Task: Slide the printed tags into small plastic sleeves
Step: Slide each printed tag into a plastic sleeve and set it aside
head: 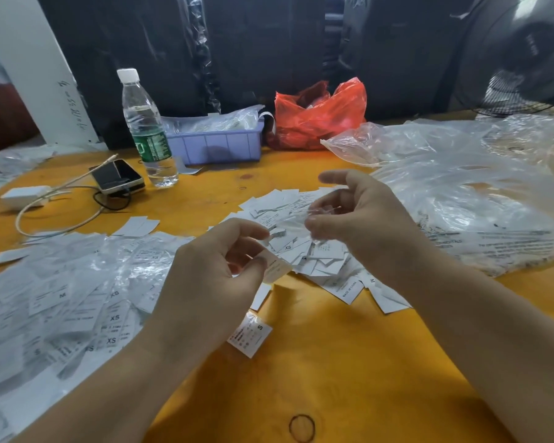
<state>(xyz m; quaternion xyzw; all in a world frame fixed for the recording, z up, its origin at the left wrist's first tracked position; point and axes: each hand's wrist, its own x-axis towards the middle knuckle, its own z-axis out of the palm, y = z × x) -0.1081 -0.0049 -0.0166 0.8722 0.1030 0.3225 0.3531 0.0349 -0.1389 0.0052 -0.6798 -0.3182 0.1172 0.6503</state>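
My left hand (218,266) pinches one white printed tag (277,268) between thumb and fingers, just above the table. My right hand (359,215) is raised over a loose pile of white tags (304,247) and pinches a small clear plastic sleeve (304,215) at its edge. The sleeve hangs between the two hands, a short gap from the tag. One sleeved tag marked S (250,334) lies on the orange table (333,362) below my left hand. Many sleeved tags (61,302) are heaped at the left.
A water bottle (147,129), a phone (119,177) with a cable and a white charger (23,195) stand at the back left. A purple tray (218,145) and a red bag (320,116) sit behind. Large clear plastic bags (477,193) cover the right side.
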